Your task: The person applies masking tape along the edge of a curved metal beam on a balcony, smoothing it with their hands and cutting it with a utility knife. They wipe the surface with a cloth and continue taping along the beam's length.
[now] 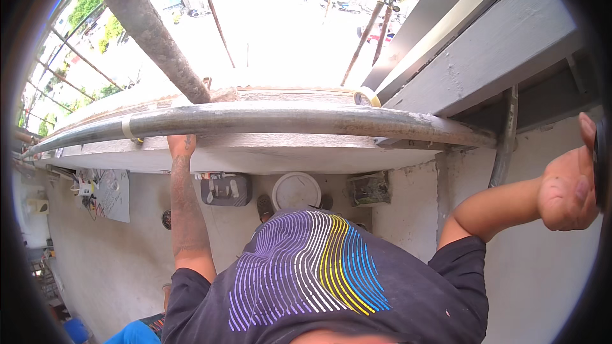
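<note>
At the right rim, my right hand [566, 194] is raised beside the wall with its fingers curled. It is closed against a dark, flat-edged object [600, 165], cut off by the picture's rim, whose kind I cannot make out. My left hand [183, 144] reaches to the ledge, under the long grey pipe [274, 120] that crosses in front of me. The pipe hides its fingers, so their grip does not show. On the ledge, toward the right, a roll of pale tape [366, 97] leans near a grey beam [491, 44].
A thick scaffold pole [146, 32] slants down to the ledge, with thinner poles outside. Below stand a white-lidded bucket [296, 190], a dark tray-like case [226, 190] with items and a grey block-shaped thing [368, 189]. Another person's blue clothing [134, 333] shows lower left.
</note>
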Tool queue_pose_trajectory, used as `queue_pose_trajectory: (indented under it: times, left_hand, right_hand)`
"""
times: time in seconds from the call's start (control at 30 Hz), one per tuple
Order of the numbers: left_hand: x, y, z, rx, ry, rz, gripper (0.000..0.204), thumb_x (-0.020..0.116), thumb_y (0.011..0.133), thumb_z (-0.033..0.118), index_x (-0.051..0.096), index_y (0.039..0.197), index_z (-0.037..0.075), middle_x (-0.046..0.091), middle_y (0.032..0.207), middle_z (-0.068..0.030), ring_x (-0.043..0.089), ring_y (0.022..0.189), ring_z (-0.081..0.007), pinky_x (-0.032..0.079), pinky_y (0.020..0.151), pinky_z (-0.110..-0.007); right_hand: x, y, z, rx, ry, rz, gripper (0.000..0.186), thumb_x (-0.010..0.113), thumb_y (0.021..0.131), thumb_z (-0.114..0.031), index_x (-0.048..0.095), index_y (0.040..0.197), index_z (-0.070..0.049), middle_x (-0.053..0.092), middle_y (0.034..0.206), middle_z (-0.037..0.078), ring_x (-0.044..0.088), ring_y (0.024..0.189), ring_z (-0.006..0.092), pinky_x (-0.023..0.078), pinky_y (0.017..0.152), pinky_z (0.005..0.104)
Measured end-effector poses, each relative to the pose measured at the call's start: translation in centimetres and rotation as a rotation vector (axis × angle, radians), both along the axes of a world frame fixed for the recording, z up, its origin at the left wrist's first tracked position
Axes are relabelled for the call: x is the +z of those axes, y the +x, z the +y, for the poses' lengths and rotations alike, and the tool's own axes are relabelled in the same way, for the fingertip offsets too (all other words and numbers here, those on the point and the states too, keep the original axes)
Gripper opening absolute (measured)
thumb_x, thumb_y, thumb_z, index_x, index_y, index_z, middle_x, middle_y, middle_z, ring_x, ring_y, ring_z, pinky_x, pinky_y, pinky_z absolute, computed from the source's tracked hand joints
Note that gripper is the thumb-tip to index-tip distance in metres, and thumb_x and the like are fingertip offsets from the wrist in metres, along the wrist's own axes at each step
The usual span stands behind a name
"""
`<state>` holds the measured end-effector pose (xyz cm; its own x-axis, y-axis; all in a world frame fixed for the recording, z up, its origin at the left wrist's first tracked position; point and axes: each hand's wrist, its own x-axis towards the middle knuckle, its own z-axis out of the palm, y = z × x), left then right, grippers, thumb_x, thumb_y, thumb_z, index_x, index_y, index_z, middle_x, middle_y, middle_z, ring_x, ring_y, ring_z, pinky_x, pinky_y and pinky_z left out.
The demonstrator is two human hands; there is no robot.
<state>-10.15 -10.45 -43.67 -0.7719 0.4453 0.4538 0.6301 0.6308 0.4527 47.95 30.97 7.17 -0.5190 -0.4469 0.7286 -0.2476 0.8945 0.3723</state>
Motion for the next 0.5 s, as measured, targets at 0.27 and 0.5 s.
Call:
queue_pose_trajectory:
  times: [0.27, 0.5]
  left_hand:
    - [7.3, 4.7, -2.6, 0.161, 0.699, -0.131, 0.026, 0.068, 0.103, 0.015, 0.065, 0.118, -0.006, 0.071, 0.11, -0.0147, 0.065, 0.098, -0.0205, 0.053, 0.088, -0.035]
    - [8.6, 21.5, -1.7, -0.216, 0.677, -0.269, 0.018, 0.07, 0.099, 0.004, 0.06, 0.113, 0.0, 0.068, 0.104, -0.0112, 0.064, 0.091, -0.0169, 0.054, 0.082, -0.031]
  right_hand:
    - [-15.6, -3.8, -11.2, -0.025, -0.662, -0.015, 0.045, 0.053, 0.085, -0.013, 0.071, 0.121, 0.007, 0.076, 0.093, 0.021, 0.071, 0.083, 0.0333, 0.057, 0.075, 0.045]
    - [-34.0, -12.1, -19.0, -0.012, -1.866, -1.105, 0.043, 0.058, 0.113, -0.026, 0.064, 0.146, 0.0, 0.076, 0.125, 0.013, 0.071, 0.122, 0.0256, 0.057, 0.103, 0.0389]
